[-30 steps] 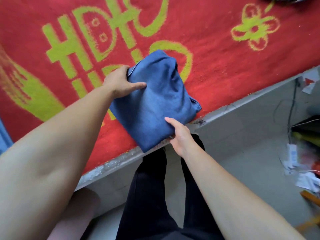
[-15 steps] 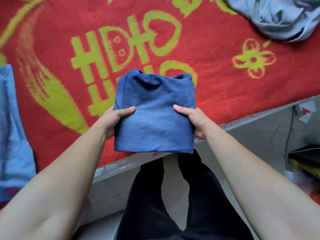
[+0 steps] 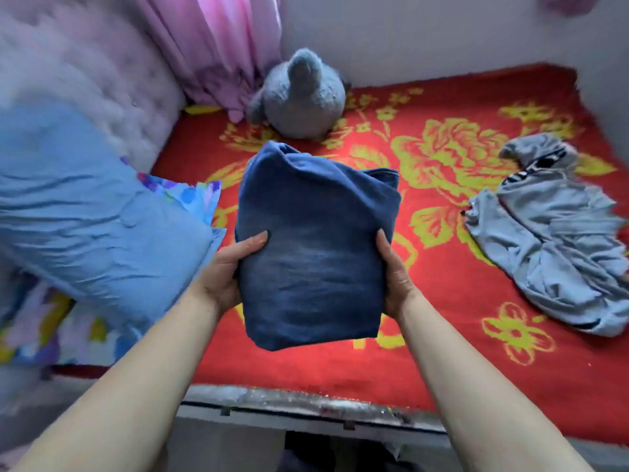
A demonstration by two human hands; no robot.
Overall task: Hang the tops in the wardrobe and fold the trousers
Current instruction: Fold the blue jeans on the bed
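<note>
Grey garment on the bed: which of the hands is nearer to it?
Right. The right hand grips the folded jeans on the side toward the grey garment, apart from it; the left hand grips their opposite side, farther away.

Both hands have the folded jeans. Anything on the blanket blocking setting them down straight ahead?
Nothing visible does. The left hand and right hand grip the folded jeans over the red blanket, bare around them; the blue quilt lies left, the grey garment right, the plush toy farther back, all apart.
</note>
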